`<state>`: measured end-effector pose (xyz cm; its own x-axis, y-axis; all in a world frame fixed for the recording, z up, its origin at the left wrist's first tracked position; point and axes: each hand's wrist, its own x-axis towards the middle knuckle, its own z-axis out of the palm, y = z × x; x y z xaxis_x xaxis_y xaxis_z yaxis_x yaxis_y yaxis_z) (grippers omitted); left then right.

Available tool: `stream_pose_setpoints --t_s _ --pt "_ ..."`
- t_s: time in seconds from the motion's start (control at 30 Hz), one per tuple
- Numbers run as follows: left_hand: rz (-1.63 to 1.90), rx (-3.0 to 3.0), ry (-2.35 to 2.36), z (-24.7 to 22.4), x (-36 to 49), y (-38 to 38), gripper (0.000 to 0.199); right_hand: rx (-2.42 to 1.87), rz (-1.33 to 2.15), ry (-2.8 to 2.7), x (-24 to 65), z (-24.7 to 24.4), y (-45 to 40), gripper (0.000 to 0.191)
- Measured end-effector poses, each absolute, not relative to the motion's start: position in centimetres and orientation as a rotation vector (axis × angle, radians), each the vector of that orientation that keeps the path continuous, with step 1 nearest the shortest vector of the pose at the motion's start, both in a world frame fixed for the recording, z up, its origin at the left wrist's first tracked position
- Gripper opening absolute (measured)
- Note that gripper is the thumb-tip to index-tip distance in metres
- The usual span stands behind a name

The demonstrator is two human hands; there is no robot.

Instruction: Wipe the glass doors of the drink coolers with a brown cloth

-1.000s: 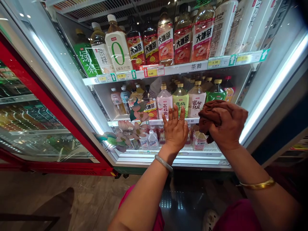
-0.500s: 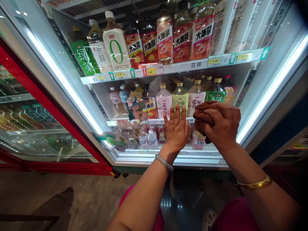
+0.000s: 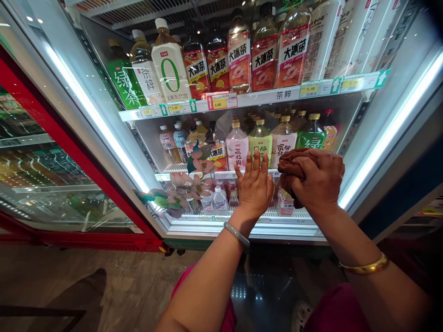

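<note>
My left hand (image 3: 255,188) lies flat against the glass door (image 3: 194,230) of a drinks fridge, fingers spread, with a pale bangle at the wrist. A floral sticker (image 3: 192,184) is on the glass to its left. To the right, my right hand (image 3: 316,177) is closed around a bunched brown cloth (image 3: 292,167), held at the glass. Behind the hands, on the middle shelf, stand a pink-labelled bottle (image 3: 237,145), a yellow-green bottle (image 3: 260,136) and a green-labelled bottle (image 3: 311,132). My hands hide parts of the lower shelf.
Large tea bottles (image 3: 238,53) line the upper shelf above price tags (image 3: 218,102). At left is another fridge with a red frame (image 3: 114,184). Small clear bottles (image 3: 220,199) sit on the bottom shelf. Tiled floor (image 3: 138,286) lies below, with a shoe (image 3: 301,316) near the front.
The view has shifted slightly. My right hand with the brown cloth has moved a little left and down; my left hand keeps its place on the glass.
</note>
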<state>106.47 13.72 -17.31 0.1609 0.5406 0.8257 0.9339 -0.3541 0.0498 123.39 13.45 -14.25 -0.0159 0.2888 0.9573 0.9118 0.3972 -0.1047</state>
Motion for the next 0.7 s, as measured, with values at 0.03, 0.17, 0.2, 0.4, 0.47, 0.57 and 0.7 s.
stream_pose_setpoints --t_s 0.03,0.17,0.2,0.4,0.47,0.57,0.7 --pt "-1.087 -1.964 -1.396 -17.3 106.5 13.7 0.068 -1.102 -0.685 -1.532 123.3 -14.1 13.5 0.02" --pt "-1.106 -1.968 -1.391 -17.4 106.5 13.7 0.072 -1.046 -0.679 -1.49 122.2 -13.7 13.9 0.031" --pt "-1.109 -1.971 -1.386 -17.4 106.4 13.7 0.073 -1.04 -0.698 -1.494 121.9 -13.8 13.9 0.032" --pt "-1.093 -2.007 -1.395 -17.5 106.1 13.8 0.079 -0.979 -0.805 -1.723 121.2 -14.8 13.5 0.019" --pt "-1.094 -2.005 -1.385 -17.5 106.2 13.8 0.078 -0.976 -0.809 -1.779 121.8 -14.9 13.4 0.016" --pt "-1.127 -1.972 -1.354 -17.6 106.5 13.9 0.074 -0.998 -0.787 -1.714 122.9 -14.5 13.5 0.016" --pt "-1.15 -1.958 -1.354 -17.6 106.7 13.9 0.073 -1.03 -0.704 -1.507 123.2 -13.4 13.9 0.018"
